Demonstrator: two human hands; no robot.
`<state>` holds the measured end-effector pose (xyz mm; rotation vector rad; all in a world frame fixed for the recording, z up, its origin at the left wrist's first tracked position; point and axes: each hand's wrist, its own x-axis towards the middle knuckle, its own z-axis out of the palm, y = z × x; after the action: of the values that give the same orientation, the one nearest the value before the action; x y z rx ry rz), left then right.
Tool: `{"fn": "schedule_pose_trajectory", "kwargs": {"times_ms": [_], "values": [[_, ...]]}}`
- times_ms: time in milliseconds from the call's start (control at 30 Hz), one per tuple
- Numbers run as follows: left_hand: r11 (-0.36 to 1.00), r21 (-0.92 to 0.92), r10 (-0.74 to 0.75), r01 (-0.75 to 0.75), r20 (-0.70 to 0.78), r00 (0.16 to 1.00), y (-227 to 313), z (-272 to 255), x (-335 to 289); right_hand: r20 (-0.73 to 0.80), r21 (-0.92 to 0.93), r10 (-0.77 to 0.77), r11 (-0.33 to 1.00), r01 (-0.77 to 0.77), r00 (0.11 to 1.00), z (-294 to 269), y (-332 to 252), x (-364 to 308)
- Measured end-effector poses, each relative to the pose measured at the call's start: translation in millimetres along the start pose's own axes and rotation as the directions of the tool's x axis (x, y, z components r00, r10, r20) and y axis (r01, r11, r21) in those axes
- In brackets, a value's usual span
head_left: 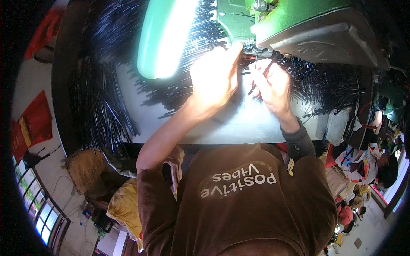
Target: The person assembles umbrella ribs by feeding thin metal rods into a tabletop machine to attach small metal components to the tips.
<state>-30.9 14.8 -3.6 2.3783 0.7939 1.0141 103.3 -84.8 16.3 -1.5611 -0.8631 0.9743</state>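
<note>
My left hand [213,79], washed out by bright light, is closed at the working end of a green machine [237,25]. Whatever its fingertips hold is hidden by glare and by the hand itself. Just right of it, my right hand [275,87] pinches a thin black strip [268,68] that slants below the machine head. Large heaps of similar thin black strips [100,102] lie on the pale worktable [192,134] to the left and behind. More black strips [331,81] are piled to the right of my right hand.
A lit green lamp [149,47] hangs close to my left hand. The machine's dark curved cover [329,38] overhangs from the right. A pale box [338,124] sits by the table's right edge. Yellow sacks [126,207] stand at lower left; other people [367,164] are at far right.
</note>
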Motion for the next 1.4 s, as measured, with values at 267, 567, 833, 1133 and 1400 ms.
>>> {"fn": "schedule_pose_trajectory", "kwargs": {"times_ms": [267,567,833,1133,1400], "values": [[0.992,0.068,0.11,-0.107,-0.046,0.993,6.8,-0.1,8.5,-0.032,0.035,-0.012,0.999,0.013,0.999,-3.7,-3.3,3.3],[0.986,0.022,0.17,-0.168,-0.083,0.982,8.0,3.3,15.4,-0.046,0.066,-0.005,0.998,0.008,0.999,-9.2,1.5,6.1],[0.917,0.286,0.232,-0.278,0.186,0.955,12.4,-6.1,16.3,-0.03,0.036,0.007,0.999,-0.006,1.0,-12.0,2.2,5.4],[0.834,-0.393,-0.202,0.388,0.437,0.877,6.0,-36.8,-9.1,0.091,0.412,0.028,0.909,-0.063,0.995,2.6,2.4,-2.5],[0.182,-0.496,-0.213,0.849,0.823,0.526,-14.0,-60.7,-0.4,0.132,0.512,0.029,0.854,-0.093,0.991,12.9,6.3,3.5]]}}
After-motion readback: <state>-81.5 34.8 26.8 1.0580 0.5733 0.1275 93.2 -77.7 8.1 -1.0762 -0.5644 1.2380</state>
